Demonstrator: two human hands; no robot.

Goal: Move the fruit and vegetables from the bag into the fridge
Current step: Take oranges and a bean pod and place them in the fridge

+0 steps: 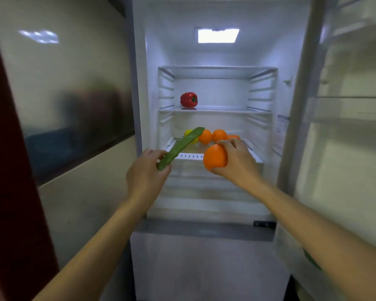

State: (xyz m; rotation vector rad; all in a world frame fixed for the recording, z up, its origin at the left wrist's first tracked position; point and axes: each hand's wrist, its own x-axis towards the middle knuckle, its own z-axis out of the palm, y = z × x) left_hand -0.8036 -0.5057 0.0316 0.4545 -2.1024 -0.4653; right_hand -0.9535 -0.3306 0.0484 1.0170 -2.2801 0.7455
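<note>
Oranges (212, 136) crowding lower shelf (190, 155)

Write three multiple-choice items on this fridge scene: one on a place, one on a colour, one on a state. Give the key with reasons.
1. Where does the red bell pepper sit?
A. The shelf above the oranges
B. In the door rack
C. In the left hand

2. What colour is the long bean pod that the left hand holds?
A. Yellow
B. Green
C. Red

3. What is the right hand doing?
A. Hanging idle
B. Pushing the door
C. Gripping an orange

Key: 1 A, it sits alone on the shelf above the fruit. 2 B, the pod is plainly green. 3 C, its fingers curl round the orange.
</note>
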